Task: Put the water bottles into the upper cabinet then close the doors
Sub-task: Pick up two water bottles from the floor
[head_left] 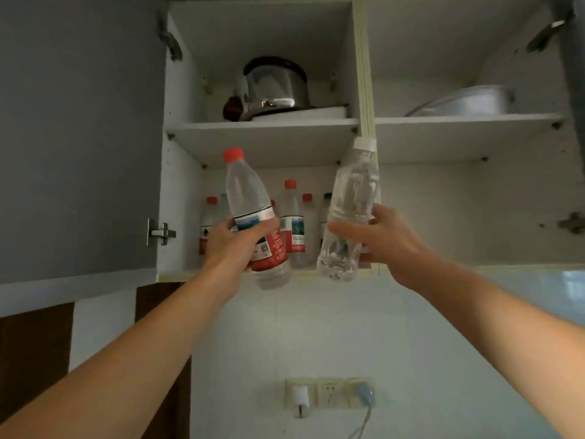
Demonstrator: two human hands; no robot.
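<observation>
Both hands are wrapped around bottles, each raised toward the open upper cabinet (177, 198). Fingers of the left hand (232, 245) curl tightly around the labelled middle of a red-capped bottle (253, 217), which tilts with its cap leaning to the left and its base hanging just below the cabinet's bottom edge. Over on the other side, the right hand (376, 239) clasps the lower half of a white-capped bottle (351, 210), clear and without a visible label, tilted so its cap leans to the right and crosses in front of the pale divider (364, 74) between the two cabinet sections. Neither held bottle rests on a shelf; both are in front of the lower left compartment. Behind them, a row of bottles (292, 217) stands upright at the back of that lower left compartment, most with red caps and red-and-white labels, partly hidden by the hands. On the shelf above sits a shiny metal pot (275, 87) on a flat white board. In the upper right compartment lies a wide metal basin (468, 101). The lower right compartment shows only bare walls. The grey left door (79, 137) is swung open, with a hinge visible at its inner edge. Below the cabinet, on the tiled wall, a socket strip (329, 392) carries a white plug and a blue plug with a trailing cord.
</observation>
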